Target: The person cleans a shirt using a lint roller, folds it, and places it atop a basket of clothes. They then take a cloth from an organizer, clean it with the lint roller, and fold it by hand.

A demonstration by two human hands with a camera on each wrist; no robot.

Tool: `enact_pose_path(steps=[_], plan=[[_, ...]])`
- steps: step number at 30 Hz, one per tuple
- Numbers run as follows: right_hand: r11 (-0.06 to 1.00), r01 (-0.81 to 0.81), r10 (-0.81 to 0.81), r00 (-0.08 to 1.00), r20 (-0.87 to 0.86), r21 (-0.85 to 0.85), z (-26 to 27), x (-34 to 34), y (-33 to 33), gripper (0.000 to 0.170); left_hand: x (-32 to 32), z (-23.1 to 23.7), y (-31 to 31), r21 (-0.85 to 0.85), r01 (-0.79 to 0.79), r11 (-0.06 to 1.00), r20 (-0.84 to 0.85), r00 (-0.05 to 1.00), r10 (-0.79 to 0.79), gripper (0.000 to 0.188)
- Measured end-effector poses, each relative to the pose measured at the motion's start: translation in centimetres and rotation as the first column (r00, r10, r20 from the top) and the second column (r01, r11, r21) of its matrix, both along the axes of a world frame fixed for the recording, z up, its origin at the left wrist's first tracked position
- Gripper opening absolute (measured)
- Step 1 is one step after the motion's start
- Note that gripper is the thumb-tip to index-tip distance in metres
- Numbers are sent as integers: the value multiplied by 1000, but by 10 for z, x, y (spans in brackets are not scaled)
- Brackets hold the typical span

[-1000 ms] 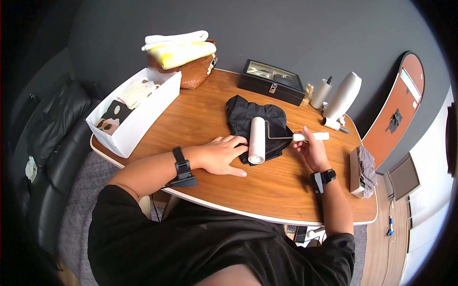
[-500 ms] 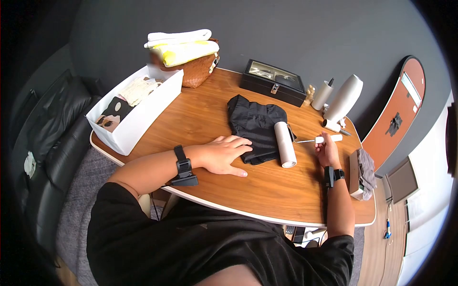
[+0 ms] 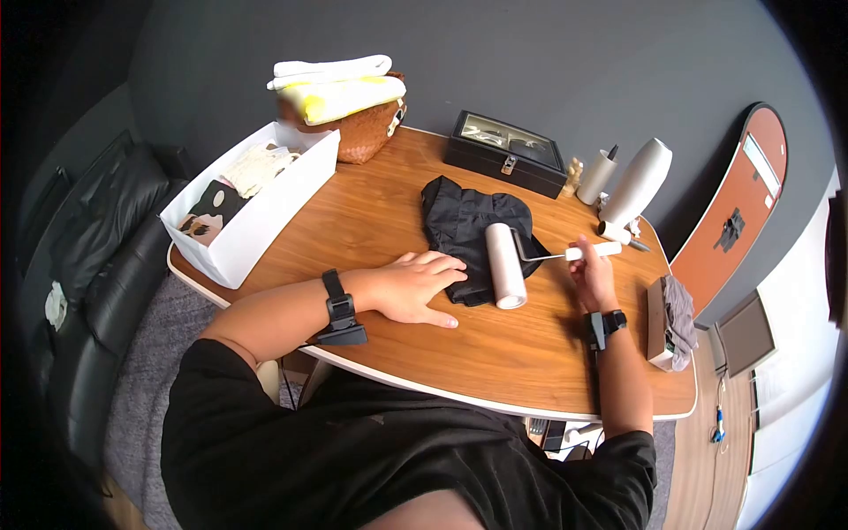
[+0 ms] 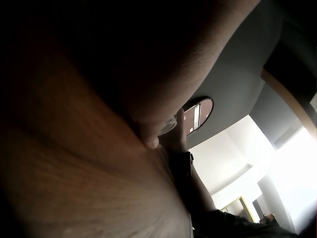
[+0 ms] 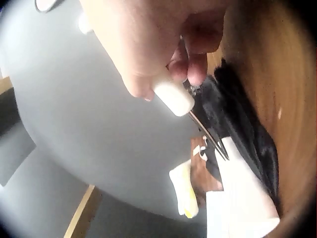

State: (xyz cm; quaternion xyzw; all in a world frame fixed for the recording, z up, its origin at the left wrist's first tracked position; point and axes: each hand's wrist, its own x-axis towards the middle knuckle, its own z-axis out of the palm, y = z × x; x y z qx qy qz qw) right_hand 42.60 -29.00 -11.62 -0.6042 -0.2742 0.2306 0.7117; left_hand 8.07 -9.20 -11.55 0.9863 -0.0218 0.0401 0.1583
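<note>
My right hand (image 3: 594,278) grips the white handle of a lint roller (image 3: 506,266), its thumb and fingers around the handle in the right wrist view. The roller's white sheet cylinder (image 5: 243,191) lies over the right part of a folded black cloth garment (image 3: 468,225), joined to the handle by a thin metal rod (image 5: 208,133). My left hand (image 3: 413,287) lies with fingers extended, the fingertips on the garment's lower left edge and the palm side on the table. In the left wrist view, the hand (image 4: 163,74) is dark and close.
A white box (image 3: 269,225) of folded clothes stands at left, near a brown woven bag (image 3: 362,132) topped by towels (image 3: 349,95). Behind the garment sits a black glass-topped case (image 3: 503,155). A hair dryer (image 3: 638,184) and a tissue box with grey cloth (image 3: 676,322) stand at right.
The lint roller first moved right across the garment to its right edge, then back left onto it, with my right hand following. My left hand stayed nearly in place.
</note>
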Motion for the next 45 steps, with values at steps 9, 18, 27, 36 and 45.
enact_pose_path(steps=[9, 18, 27, 36, 45], plan=[[990, 112, -103, 989, -102, 83, 4, 52, -35, 24, 0, 1, 1, 7, 9, 1000, 28, 1000, -9, 83], [936, 105, -75, 992, -99, 337, 41, -1, -27, 17, 0, 4, 2, -4, 44, 999, 127, 991, -43, 68], [980, -188, 197, 967, -159, 70, 19, -38, 1, 31, -1, 13, -4, -44, 178, 983, 254, 954, -161, 44], [991, 22, 8, 975, -220, 131, -4, 54, -24, 22, 2, 6, 1, -91, 189, 978, 255, 953, -161, 39], [991, 110, -94, 976, -198, 73, -7, 71, -36, 23, 1, 9, 2, -91, 211, 973, 216, 958, -188, 43]])
